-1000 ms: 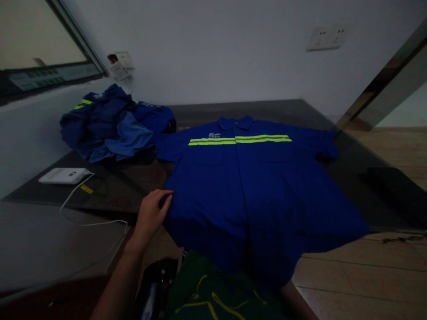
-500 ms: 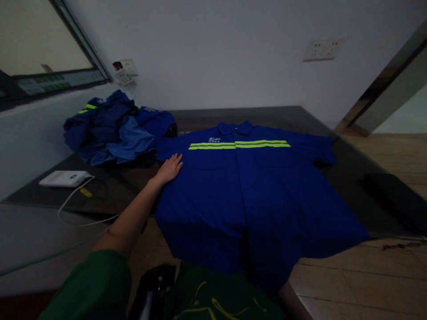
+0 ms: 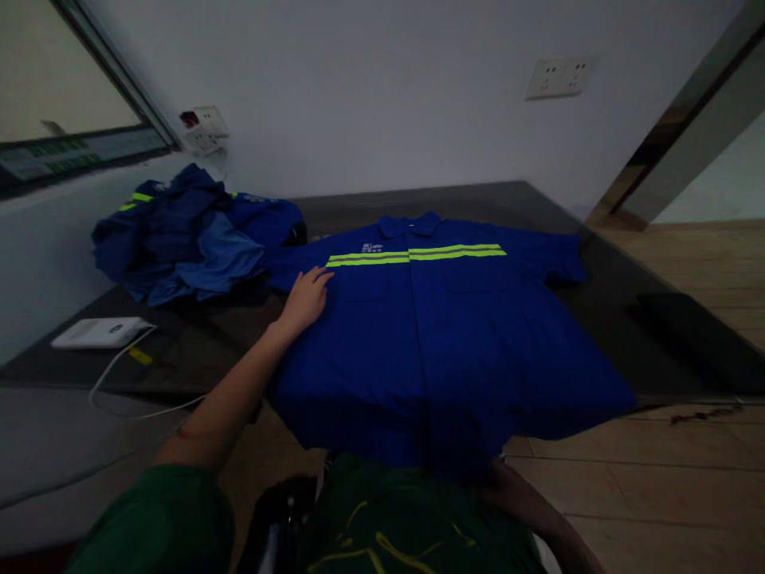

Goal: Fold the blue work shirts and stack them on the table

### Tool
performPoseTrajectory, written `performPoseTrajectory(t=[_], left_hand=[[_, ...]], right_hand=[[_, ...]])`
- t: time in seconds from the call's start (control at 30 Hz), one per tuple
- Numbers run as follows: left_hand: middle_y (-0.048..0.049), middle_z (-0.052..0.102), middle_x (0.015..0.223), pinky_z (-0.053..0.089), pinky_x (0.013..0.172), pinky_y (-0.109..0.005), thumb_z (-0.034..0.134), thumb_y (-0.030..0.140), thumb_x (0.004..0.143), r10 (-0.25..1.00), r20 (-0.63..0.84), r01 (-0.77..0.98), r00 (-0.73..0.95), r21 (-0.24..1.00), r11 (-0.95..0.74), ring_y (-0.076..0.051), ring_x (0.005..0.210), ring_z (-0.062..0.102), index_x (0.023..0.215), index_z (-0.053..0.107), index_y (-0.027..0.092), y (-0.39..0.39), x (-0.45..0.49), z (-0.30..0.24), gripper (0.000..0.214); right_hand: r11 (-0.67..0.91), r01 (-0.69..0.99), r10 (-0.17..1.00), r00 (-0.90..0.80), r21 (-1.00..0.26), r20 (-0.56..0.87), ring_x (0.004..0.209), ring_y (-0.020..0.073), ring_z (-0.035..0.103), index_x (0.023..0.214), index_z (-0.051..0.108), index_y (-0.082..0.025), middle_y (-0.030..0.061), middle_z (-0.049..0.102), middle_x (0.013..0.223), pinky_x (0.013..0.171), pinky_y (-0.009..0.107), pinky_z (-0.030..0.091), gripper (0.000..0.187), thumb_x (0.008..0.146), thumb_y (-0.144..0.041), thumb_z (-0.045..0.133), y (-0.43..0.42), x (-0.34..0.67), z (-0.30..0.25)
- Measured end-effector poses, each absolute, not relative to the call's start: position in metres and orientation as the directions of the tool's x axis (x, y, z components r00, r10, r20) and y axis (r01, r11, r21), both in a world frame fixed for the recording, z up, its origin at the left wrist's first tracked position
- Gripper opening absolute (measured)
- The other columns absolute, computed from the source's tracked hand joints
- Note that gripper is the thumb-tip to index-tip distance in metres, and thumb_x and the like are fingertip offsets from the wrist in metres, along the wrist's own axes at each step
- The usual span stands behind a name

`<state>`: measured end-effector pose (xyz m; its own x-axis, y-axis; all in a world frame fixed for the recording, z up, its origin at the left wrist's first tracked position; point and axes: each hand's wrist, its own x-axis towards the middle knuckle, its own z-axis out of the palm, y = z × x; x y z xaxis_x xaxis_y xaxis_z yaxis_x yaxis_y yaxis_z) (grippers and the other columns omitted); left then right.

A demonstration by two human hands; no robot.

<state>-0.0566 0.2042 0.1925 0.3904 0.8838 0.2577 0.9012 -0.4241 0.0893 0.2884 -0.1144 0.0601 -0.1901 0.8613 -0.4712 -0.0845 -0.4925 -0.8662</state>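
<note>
A bright blue work shirt [image 3: 454, 335] with two yellow-green reflective stripes lies spread flat, front up, on a dark table [image 3: 382, 203]. Its hem hangs over the near edge. My left hand [image 3: 307, 297] rests palm down on the shirt's left side by the armpit, fingers stretched out and flat. My right forearm [image 3: 531, 510] reaches under the hanging hem at the bottom; that hand is hidden beneath the cloth.
A heap of crumpled blue work clothes [image 3: 185, 235] sits at the table's back left. A white device [image 3: 99, 332] with a white cable lies at the left. A dark flat object [image 3: 687, 327] lies on the table's right. Wall sockets [image 3: 555, 76] are behind; wood floor to the right.
My left hand went from pinching the shirt's lower left edge up to the armpit area and now lies flat. The view has shifted slightly.
</note>
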Motion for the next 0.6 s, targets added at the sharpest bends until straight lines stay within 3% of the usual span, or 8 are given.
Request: performPoseTrajectory(t=[0.07, 0.17, 0.33, 0.6], left_hand=[[-0.0104, 0.045, 0.145, 0.022, 0.115, -0.051, 0.035, 0.025, 0.095, 0.829, 0.203, 0.816, 0.522, 0.166, -0.554, -0.025, 0.139, 0.033, 0.135, 0.049, 0.018, 0.181, -0.019, 0.199, 0.043], [-0.0061, 0.032, 0.154, 0.02, 0.115, -0.053, 0.033, 0.043, 0.098, 0.715, 0.082, 0.681, 0.695, 0.246, -0.69, -0.024, 0.144, 0.023, 0.145, 0.036, 0.028, 0.152, 0.033, 0.199, 0.05], [-0.0045, 0.018, 0.159, 0.013, 0.116, -0.054, 0.025, 0.051, 0.098, 0.707, -0.028, 0.696, 0.707, 0.204, -0.688, -0.027, 0.147, 0.012, 0.15, 0.023, 0.034, 0.144, 0.069, 0.186, 0.054], [-0.002, 0.013, 0.16, 0.011, 0.116, -0.052, 0.023, 0.049, 0.099, 0.717, -0.035, 0.713, 0.696, 0.151, -0.685, -0.026, 0.147, 0.01, 0.151, 0.017, 0.034, 0.166, 0.071, 0.182, 0.055]], right_hand=[[-0.506, -0.245, 0.861, -0.189, -0.827, -0.471, 0.105, 0.03, 0.062, 0.103, 0.069, -0.022, 0.0095, 0.07, 0.109, 0.1, 0.047, 0.041, 0.053, 0.053, -0.031, 0.085, -0.122, 0.294, 0.062], [-0.452, -0.462, 0.878, -0.081, -0.763, -0.471, 0.096, 0.029, 0.066, 0.097, 0.069, -0.022, 0.0099, 0.071, 0.103, 0.092, 0.045, 0.045, 0.053, 0.05, -0.038, 0.087, -0.125, 0.289, 0.065], [-0.482, -0.55, 0.819, -0.006, -0.682, -0.574, 0.065, 0.0184, 0.064, 0.08, 0.065, -0.019, 0.0025, 0.067, 0.07, 0.065, 0.032, 0.05, 0.037, 0.054, -0.034, 0.086, -0.11, 0.255, 0.071], [-0.398, -0.6, 0.804, 0.137, -0.694, -0.578, 0.069, 0.0161, 0.064, 0.069, 0.058, -0.021, -0.0013, 0.066, 0.069, 0.062, 0.027, 0.054, 0.036, 0.052, -0.037, 0.086, -0.094, 0.242, 0.076]])
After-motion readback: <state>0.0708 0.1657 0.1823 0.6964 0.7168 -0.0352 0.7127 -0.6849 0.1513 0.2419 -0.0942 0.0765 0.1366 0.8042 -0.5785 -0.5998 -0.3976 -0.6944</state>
